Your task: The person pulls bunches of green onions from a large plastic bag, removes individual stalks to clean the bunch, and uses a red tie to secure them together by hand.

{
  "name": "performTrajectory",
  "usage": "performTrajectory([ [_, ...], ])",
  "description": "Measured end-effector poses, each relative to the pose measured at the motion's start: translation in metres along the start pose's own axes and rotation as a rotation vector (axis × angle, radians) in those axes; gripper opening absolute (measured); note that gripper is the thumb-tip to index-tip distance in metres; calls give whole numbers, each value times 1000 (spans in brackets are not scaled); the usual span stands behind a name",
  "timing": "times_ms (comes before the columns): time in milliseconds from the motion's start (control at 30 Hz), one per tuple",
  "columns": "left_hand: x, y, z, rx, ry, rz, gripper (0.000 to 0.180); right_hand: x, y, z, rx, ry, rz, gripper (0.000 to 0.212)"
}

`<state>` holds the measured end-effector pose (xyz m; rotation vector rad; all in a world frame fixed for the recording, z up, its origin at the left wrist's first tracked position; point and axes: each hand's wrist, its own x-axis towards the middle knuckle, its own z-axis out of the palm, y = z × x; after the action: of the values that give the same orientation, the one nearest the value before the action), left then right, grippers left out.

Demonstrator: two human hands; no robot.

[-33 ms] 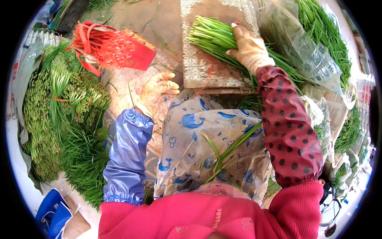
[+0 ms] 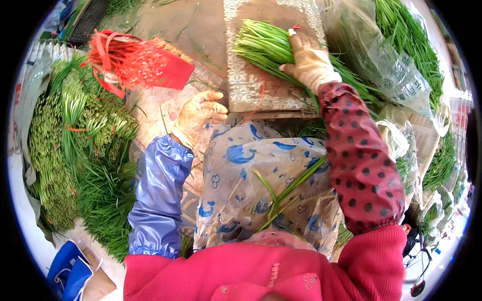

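My right hand point(image 2: 307, 61), in a pale glove, lies over a bunch of garlic chives point(image 2: 263, 44). Its thumb is on the near side and its fingers reach across the stalks. The pale stalk ends point left, and the leaves trail right under my wrist. The bunch rests on a worn patterned board point(image 2: 246, 95). My left hand point(image 2: 200, 113), gloved too, hovers left of the board's near corner. Its fingers are loosely bent and apart, with nothing visible in them. A thin red tie point(image 2: 262, 95) lies on the board between my hands.
Red ties point(image 2: 125, 57) bundle at a red holder, far left. Tied chive bundles point(image 2: 75, 125) pile at the left. A plastic sheet point(image 2: 251, 160) with blue whales covers my lap, with loose leaves on it. More chives point(image 2: 401, 40) lie in a clear bag point(image 2: 386, 70) at right.
My right hand sits very slightly farther left on the bunch. The whole view has shifted a little; my left hand keeps nearly the same pose.
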<state>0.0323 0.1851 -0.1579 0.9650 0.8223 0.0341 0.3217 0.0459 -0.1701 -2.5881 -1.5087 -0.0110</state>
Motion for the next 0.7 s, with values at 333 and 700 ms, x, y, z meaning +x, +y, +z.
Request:
performTrajectory([
  [333,78,37,124,1440,-108,1229,62,7,10,17,150,99,-10,38],
  [700,162,50,130,2132,-62,805,128,-5,-9,28,191,110,20,67],
])
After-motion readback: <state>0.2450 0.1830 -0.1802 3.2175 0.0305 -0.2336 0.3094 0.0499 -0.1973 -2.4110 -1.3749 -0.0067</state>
